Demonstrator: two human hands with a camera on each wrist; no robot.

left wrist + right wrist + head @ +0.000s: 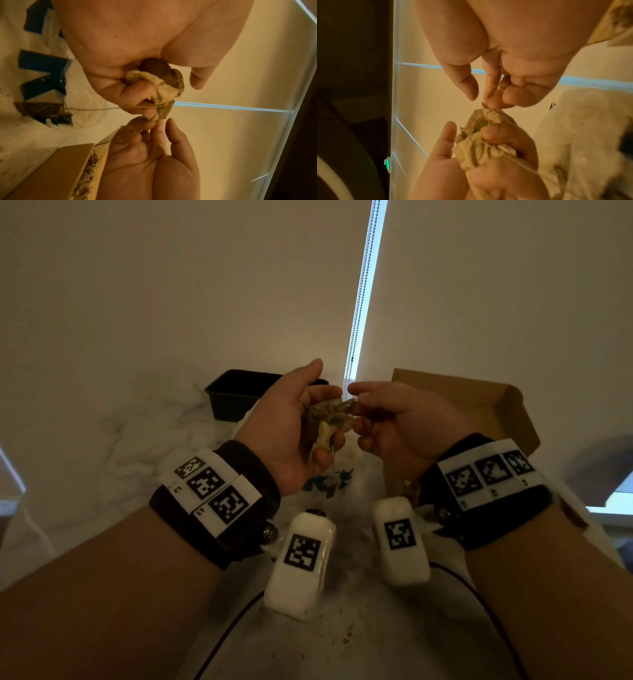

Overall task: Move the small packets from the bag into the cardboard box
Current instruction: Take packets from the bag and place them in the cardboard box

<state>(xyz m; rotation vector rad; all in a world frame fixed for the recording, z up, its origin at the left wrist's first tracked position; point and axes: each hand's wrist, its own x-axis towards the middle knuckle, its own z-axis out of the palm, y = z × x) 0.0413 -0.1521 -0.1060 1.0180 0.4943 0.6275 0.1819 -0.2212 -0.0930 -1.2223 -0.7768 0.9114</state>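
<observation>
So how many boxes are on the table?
2: a black tub at the back behind the left hand, and a cardboard box behind the right hand.

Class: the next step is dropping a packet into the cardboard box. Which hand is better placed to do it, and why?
Probably the right hand. The cardboard box lies just behind it on that side, and its fingers already pinch the tip of a packet. The left hand grips the crumpled bundle of packets, farther from the box.
</observation>
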